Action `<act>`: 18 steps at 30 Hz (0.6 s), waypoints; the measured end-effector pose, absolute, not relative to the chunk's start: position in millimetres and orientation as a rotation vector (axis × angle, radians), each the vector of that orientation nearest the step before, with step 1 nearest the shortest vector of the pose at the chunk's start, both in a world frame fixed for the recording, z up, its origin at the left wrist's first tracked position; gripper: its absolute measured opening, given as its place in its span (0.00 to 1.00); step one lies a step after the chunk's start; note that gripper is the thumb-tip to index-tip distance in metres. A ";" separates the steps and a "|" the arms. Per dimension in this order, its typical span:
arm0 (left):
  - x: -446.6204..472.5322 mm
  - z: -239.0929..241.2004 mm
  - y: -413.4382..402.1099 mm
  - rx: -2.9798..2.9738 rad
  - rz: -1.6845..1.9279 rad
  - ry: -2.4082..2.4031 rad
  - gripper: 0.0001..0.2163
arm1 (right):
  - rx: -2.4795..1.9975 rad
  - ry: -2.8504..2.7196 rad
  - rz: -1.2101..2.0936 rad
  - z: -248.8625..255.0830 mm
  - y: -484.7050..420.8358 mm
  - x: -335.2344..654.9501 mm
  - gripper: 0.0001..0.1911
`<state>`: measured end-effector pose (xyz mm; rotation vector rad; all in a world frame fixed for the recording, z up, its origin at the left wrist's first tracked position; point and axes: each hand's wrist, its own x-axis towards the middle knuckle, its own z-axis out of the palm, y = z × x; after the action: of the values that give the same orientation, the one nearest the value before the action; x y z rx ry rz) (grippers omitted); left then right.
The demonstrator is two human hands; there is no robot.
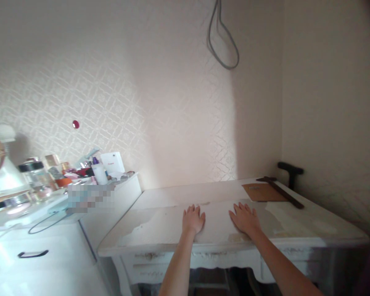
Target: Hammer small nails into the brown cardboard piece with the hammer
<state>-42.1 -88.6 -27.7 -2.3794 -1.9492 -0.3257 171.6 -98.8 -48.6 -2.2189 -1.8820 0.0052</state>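
Note:
My left hand (193, 220) lies palm down near the front of a worn white table (169, 197), its fingers stretched out and nothing in it. To its right, my right hand (244, 219) also rests flat on the tabletop with fingers spread and holding nothing. A gap of tabletop separates the two hands. Beyond my right hand lies a brown board (263, 192), perhaps a clipboard. Across that board's right edge runs a dark, long-bladed, T-shaped tool (283, 192). The tabletop has peeling, patchy areas around both hands.
At left, a white cabinet (111, 205) holds several bottles and jars, a white box (112, 162) and a fan (0, 160). A black T-shaped handle (291, 170) rises behind the table's far right edge. A grey cable loop (234, 51) hangs on the wall above.

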 end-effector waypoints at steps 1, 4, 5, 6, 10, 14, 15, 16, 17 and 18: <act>-42.1 -27.5 -88.7 -2.379 -0.330 -1.950 0.23 | -2.215 -1.883 0.000 -48.7 -99.0 171.6 0.31; -42.0 -26.8 -89.2 -2.378 -0.347 -1.956 0.23 | -2.218 -1.877 -0.002 -48.8 -99.0 171.6 0.31; -41.9 -26.6 -89.3 -2.379 -0.348 -1.959 0.23 | -2.222 -1.875 0.003 -48.9 -98.7 171.6 0.31; -41.9 -26.4 -89.4 -2.380 -0.348 -1.962 0.23 | -2.225 -1.874 0.009 -49.0 -98.4 171.6 0.31; -41.9 -26.1 -89.6 -2.385 -0.353 -1.967 0.23 | -2.223 -1.877 0.031 -49.6 -96.9 171.9 0.31; -42.2 -26.4 -89.4 -2.386 -0.338 -1.971 0.24 | -2.225 -1.872 0.036 -49.8 -96.8 171.9 0.31; -42.2 -26.5 -89.2 -2.385 -0.327 -1.972 0.24 | -2.225 -1.873 0.033 -49.7 -97.0 171.8 0.31; -42.3 -26.6 -89.1 -2.383 -0.317 -1.972 0.24 | -2.224 -1.876 0.029 -49.7 -97.1 171.8 0.31; -42.3 -26.6 -89.0 -2.382 -0.308 -1.972 0.24 | -2.224 -1.878 0.027 -49.6 -97.3 171.7 0.31; -42.2 -26.5 -88.9 -2.380 -0.300 -1.972 0.24 | -2.224 -1.878 0.026 -49.5 -97.4 171.7 0.31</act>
<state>-42.2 -88.9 -26.5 -2.3804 -1.9724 -0.3000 171.7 -97.4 -49.5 -2.2238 -1.8782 0.0255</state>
